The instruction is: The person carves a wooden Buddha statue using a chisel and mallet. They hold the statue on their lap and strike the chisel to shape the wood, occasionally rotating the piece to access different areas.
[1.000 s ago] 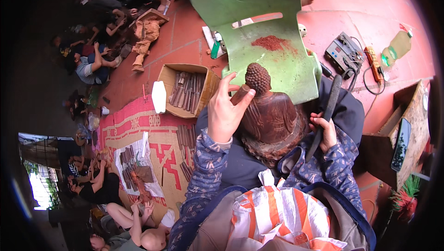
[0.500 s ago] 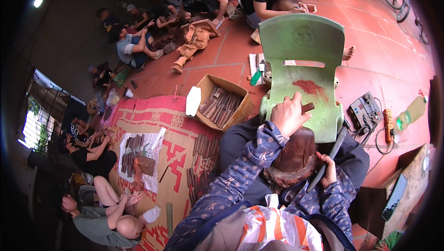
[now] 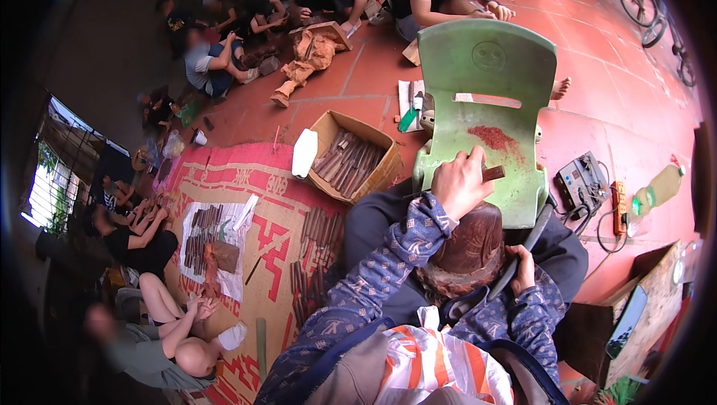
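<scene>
My left hand (image 3: pixel 458 185) is closed round a short dark brown wooden piece (image 3: pixel 493 173), whose end sticks out to the right over the green chair (image 3: pixel 478 61). Just below it, a dark reddish-brown carved wood piece (image 3: pixel 472 244) rests in my lap between my legs, with rough bark-like wood at its lower edge. My right hand (image 3: pixel 522 270) is at the carving's right side, its fingers closed round a dark curved strip (image 3: pixel 511 274) that runs up toward the chair seat. The strip's lower end is hidden near my sleeve. Reddish wood dust (image 3: pixel 493 138) lies on the seat.
Left of me stands a cardboard box (image 3: pixel 357 157) of wooden-handled tools; more tools (image 3: pixel 317 244) lie on the patterned mat (image 3: pixel 272 211). A control box (image 3: pixel 581 185), an orange power strip (image 3: pixel 619 207) and a bottle (image 3: pixel 661 188) are at right. Several people sit working beyond.
The whole view has shifted slightly, moving the mat and box leftward. My left hand stays closed on the wooden piece above the carving; my right hand keeps its hold.
</scene>
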A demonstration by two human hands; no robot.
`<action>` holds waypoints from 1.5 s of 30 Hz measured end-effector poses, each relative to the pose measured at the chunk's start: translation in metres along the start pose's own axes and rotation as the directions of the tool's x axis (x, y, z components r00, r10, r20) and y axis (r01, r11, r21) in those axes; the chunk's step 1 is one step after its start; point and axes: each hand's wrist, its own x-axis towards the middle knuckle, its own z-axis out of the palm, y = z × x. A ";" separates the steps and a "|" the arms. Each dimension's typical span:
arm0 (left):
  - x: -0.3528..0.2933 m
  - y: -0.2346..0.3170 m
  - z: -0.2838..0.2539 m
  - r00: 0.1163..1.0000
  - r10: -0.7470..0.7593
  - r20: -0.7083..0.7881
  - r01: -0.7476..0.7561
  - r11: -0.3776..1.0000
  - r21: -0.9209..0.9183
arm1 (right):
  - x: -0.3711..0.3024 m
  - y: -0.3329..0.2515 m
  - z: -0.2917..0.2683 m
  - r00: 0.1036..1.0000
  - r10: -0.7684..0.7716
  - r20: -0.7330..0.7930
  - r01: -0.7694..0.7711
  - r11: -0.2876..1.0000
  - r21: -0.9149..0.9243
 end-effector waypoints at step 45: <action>0.025 -0.001 -0.024 0.900 0.132 0.416 0.025 0.936 -0.351 | -0.093 0.025 0.035 0.951 -0.299 -0.081 0.289 0.950 -0.119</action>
